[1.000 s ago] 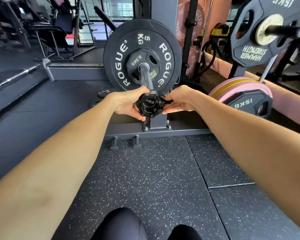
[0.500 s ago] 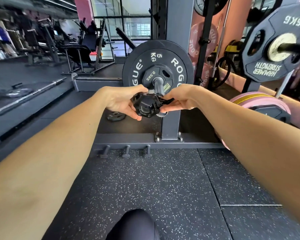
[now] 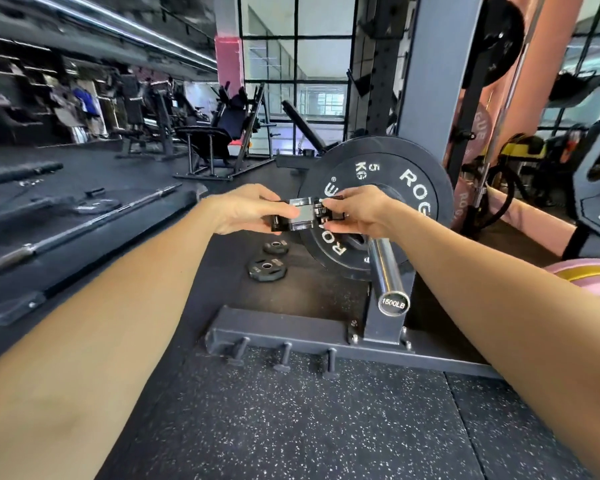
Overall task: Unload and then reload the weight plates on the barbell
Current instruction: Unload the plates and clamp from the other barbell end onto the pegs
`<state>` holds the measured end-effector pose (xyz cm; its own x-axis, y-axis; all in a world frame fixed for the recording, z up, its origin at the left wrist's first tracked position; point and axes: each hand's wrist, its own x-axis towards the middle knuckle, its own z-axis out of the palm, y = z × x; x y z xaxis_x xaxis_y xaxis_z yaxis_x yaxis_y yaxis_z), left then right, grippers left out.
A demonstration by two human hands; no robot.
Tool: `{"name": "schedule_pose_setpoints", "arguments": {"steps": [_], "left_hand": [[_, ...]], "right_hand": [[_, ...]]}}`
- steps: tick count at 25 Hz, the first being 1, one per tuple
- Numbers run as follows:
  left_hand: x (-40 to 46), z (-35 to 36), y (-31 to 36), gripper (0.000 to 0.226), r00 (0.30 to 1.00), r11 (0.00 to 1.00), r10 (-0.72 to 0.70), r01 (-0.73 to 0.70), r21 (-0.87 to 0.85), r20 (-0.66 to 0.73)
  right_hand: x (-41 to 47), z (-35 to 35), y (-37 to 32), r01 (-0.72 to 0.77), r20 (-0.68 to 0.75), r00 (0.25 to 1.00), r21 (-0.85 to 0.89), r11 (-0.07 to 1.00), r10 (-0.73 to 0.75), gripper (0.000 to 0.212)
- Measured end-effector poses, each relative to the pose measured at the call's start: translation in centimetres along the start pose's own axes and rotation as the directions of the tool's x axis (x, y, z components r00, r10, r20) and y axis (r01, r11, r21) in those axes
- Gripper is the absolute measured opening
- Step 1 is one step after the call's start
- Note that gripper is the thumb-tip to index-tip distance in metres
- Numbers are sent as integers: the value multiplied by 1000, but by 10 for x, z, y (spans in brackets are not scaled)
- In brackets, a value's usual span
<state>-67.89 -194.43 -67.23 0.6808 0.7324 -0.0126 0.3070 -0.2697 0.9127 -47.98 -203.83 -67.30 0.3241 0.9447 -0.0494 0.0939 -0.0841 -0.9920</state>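
Observation:
A black Rogue 5 kg plate [image 3: 406, 188] sits on the chrome barbell sleeve [image 3: 385, 268], whose bare end cap reads 1500LB. A smaller plate behind my right hand is mostly hidden. Both hands hold a black and silver barbell collar [image 3: 302, 218] in the air, up and left of the sleeve end and free of the bar. My left hand [image 3: 250, 213] grips its left side. My right hand [image 3: 361, 213] pinches its right side.
Two small black plates [image 3: 266, 268] lie on the floor left of the bar. The grey rack upright [image 3: 433, 81] and its base beam [image 3: 291, 337] with pegs stand in front. Pink plates [image 3: 589, 271] lie at right. A second barbell [image 3: 84, 223] lies at left.
The collar has come off the sleeve end and moved up and left in both hands. The sleeve end now shows bare, and my view has swung up and left.

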Motion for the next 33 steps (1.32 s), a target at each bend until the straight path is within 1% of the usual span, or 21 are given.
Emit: {"name": "schedule_pose_setpoints", "arguments": {"steps": [2, 3, 5, 6, 7, 8, 9, 10, 12, 13, 14, 17, 18, 20, 22, 24, 27, 28, 30, 33], "left_hand": [[16, -20, 4, 19, 999, 999, 1, 1, 50, -45], [26, -29, 5, 22, 998, 996, 2, 4, 90, -63], [57, -52, 9, 41, 995, 987, 16, 1, 163, -103], [76, -62, 9, 41, 993, 984, 12, 9, 179, -115], [96, -74, 9, 32, 993, 982, 14, 10, 190, -121], [118, -86, 8, 28, 992, 980, 14, 11, 198, -124], [140, -99, 5, 30, 993, 978, 6, 19, 206, -122], [161, -110, 0, 36, 993, 976, 4, 23, 217, -121], [200, -131, -13, 66, 993, 970, -2, 30, 242, -118], [220, -140, -20, 78, 993, 968, -13, 42, 247, -120], [241, -149, -29, 81, 992, 967, -24, 55, 250, -124], [288, -167, -53, 64, 995, 962, -24, 48, 269, -95], [304, -172, -62, 62, 995, 962, -32, 56, 267, -92], [322, -176, -78, 63, 996, 960, -49, 67, 272, -70], [345, -180, -100, 64, 997, 956, -69, 80, 284, -46], [361, -179, -121, 63, 996, 956, -83, 88, 281, -30], [377, -178, -144, 63, 994, 966, -111, 112, 232, -18], [380, -179, -149, 62, 994, 966, -111, 112, 232, -15], [387, -180, -156, 63, 994, 966, -110, 111, 234, -15], [392, -182, -159, 67, 991, 956, -130, 129, 265, -11]], "right_hand": [[32, 7, -11, 47, -6, 999, -136, 990, -48, 28], [47, 8, -16, 80, -4, 997, -228, 970, -83, 27], [86, 13, -29, 151, 17, 988, -386, 910, -157, 16], [108, 13, -34, 171, 17, 983, -450, 877, -183, 13], [132, 15, -40, 181, 16, 979, -515, 838, -202, 13], [159, 17, -45, 190, 21, 975, -580, 792, -219, 15], [183, 20, -49, 190, 27, 973, -646, 739, -227, 16], [206, 23, -53, 195, 40, 970, -712, 674, -239, 16], [251, 28, -56, 194, 65, 966, -818, 541, -249, 16], [272, 32, -57, 187, 69, 967, -849, 494, -247, 17], [294, 36, -56, 183, 76, 966, -874, 450, -246, 19], [341, 47, -50, 148, 74, 972, -930, 335, -225, 24], [359, 51, -45, 136, 70, 973, -945, 298, -220, 25], [376, 57, -36, 113, 73, 980, -970, 216, -187, 26], [400, 66, -24, 78, 55, 988, -984, 159, -145, 27], [412, 74, -13, 61, 50, 992, -993, 96, -116, 22], [425, 83, -1, 63, 63, 994, -998, -11, -87, 10], [426, 86, 1, 62, 66, 995, -997, -48, -81, 11], [431, 89, 3, 58, 64, 996, -994, -91, -65, 12], [439, 88, -1, 54, 57, 998, -992, -116, -27, 24]]}}
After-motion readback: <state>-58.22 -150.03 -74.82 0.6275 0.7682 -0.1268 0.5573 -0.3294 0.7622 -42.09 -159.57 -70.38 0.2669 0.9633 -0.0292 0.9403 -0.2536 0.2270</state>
